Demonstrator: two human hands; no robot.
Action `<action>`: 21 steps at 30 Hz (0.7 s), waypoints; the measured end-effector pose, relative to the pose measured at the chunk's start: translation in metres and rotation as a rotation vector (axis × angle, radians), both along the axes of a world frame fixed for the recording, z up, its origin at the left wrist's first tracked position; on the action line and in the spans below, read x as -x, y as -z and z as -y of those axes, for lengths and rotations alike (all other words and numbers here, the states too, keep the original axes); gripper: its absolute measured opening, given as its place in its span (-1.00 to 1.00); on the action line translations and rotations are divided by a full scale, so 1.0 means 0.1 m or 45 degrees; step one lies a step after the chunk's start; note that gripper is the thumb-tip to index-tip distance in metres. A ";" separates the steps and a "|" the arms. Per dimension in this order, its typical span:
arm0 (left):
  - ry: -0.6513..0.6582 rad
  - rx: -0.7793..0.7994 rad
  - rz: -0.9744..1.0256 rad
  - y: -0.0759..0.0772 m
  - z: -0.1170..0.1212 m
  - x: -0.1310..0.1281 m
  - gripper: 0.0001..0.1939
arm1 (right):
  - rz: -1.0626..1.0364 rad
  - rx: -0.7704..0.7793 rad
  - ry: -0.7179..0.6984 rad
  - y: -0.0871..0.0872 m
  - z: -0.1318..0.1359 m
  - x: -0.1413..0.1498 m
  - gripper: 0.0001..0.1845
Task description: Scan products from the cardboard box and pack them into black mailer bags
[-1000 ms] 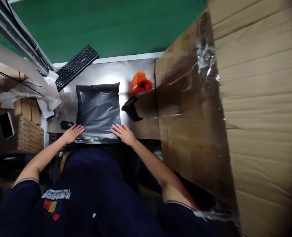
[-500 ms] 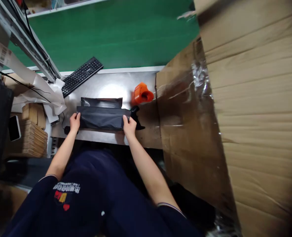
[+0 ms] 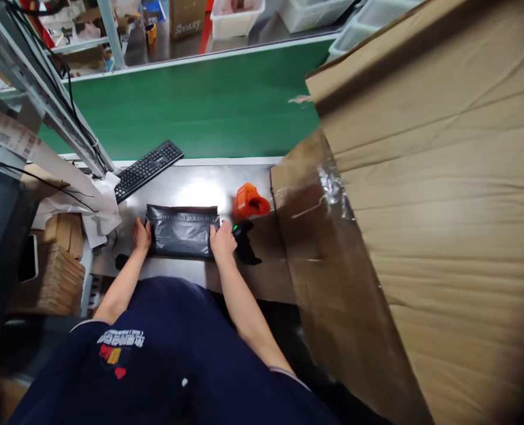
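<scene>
A black plastic mailer bag (image 3: 182,230), folded over into a short rectangle, lies on the steel table (image 3: 191,186). My left hand (image 3: 141,236) grips its left edge and my right hand (image 3: 222,241) grips its right edge, fingers curled on the plastic. A black handheld scanner (image 3: 244,245) lies just right of my right hand. An orange tape dispenser (image 3: 248,202) stands behind it.
A black keyboard (image 3: 149,166) lies at the table's back left, a dark mouse (image 3: 121,260) at the front left. A big cardboard box (image 3: 412,224) fills the right side. Stacked flat cartons (image 3: 61,265) and a phone (image 3: 28,258) sit at the left. A green conveyor belt (image 3: 200,112) runs behind.
The bag lay flat under both hands a second ago. Both hands folded its near edge away from me, and it is now a compact folded packet held at both ends.
</scene>
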State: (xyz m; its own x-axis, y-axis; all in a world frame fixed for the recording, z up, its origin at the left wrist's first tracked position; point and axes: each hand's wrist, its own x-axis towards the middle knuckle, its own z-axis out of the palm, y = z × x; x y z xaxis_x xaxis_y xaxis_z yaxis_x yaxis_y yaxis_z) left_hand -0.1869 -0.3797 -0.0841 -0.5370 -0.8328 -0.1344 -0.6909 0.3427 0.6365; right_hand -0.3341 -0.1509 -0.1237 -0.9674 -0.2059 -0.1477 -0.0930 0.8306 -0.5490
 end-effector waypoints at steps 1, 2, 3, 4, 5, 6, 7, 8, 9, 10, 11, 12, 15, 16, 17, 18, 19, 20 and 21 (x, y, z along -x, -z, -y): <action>0.098 0.040 -0.022 -0.01 -0.06 0.01 -0.47 | -0.097 0.021 -0.073 -0.02 0.06 -0.07 -0.34; 0.243 0.082 -0.033 -0.01 -0.12 0.03 -0.41 | -0.203 0.052 -0.202 -0.03 0.13 -0.15 -0.33; 0.414 0.125 -0.024 0.00 -0.18 0.06 -0.38 | -0.296 0.083 -0.366 -0.03 0.23 -0.22 -0.35; 0.580 0.165 0.009 0.03 -0.23 0.11 -0.37 | -0.355 0.104 -0.534 -0.02 0.34 -0.30 -0.37; 0.713 0.202 0.062 0.07 -0.28 0.16 -0.36 | -0.368 0.107 -0.671 -0.01 0.45 -0.36 -0.39; 0.789 0.231 0.129 0.12 -0.30 0.21 -0.36 | -0.340 0.088 -0.741 0.01 0.54 -0.40 -0.40; 0.806 0.245 0.194 0.17 -0.31 0.24 -0.35 | -0.295 0.047 -0.747 0.04 0.60 -0.42 -0.40; 0.781 0.241 0.252 0.22 -0.30 0.26 -0.33 | -0.242 -0.008 -0.696 0.07 0.63 -0.41 -0.38; 0.726 0.218 0.304 0.27 -0.28 0.25 -0.29 | -0.187 -0.065 -0.604 0.10 0.63 -0.38 -0.36; 0.655 0.183 0.351 0.30 -0.25 0.23 -0.24 | -0.128 -0.107 -0.495 0.12 0.58 -0.33 -0.32; 0.580 0.150 0.393 0.31 -0.21 0.18 -0.20 | -0.057 -0.122 -0.396 0.13 0.50 -0.27 -0.27; 0.510 0.132 0.427 0.29 -0.16 0.13 -0.17 | 0.019 -0.102 -0.316 0.12 0.40 -0.21 -0.21; 0.413 0.259 0.411 -0.02 0.07 0.01 -0.23 | 0.137 0.129 -0.219 0.05 0.00 -0.08 0.00; 0.402 0.379 0.354 -0.23 0.20 0.01 -0.27 | 0.070 0.231 -0.192 0.03 -0.14 -0.05 0.09; 0.376 0.530 0.284 -0.49 0.35 0.02 -0.32 | 0.005 0.326 -0.154 0.04 -0.28 -0.03 0.18; 0.327 0.704 0.213 -0.81 0.54 0.04 -0.36 | -0.046 0.400 -0.126 0.07 -0.41 -0.01 0.23; 0.248 0.888 0.155 -1.18 0.75 0.05 -0.42 | -0.089 0.450 -0.088 0.11 -0.51 0.01 0.23; 0.140 1.059 0.118 -1.58 0.98 0.06 -0.47 | -0.129 0.489 -0.079 0.17 -0.60 0.03 0.22; -0.008 1.204 0.100 -2.00 1.20 0.05 -0.50 | -0.149 0.524 -0.097 0.23 -0.66 0.04 0.20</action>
State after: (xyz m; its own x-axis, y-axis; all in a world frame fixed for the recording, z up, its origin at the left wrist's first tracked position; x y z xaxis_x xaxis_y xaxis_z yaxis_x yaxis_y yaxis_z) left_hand -0.1916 -0.4994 0.1158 -0.5505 -0.6174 0.5619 -0.7233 0.6888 0.0482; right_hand -0.3380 -0.0849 -0.1468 -0.9525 -0.2962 0.0713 -0.2268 0.5330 -0.8152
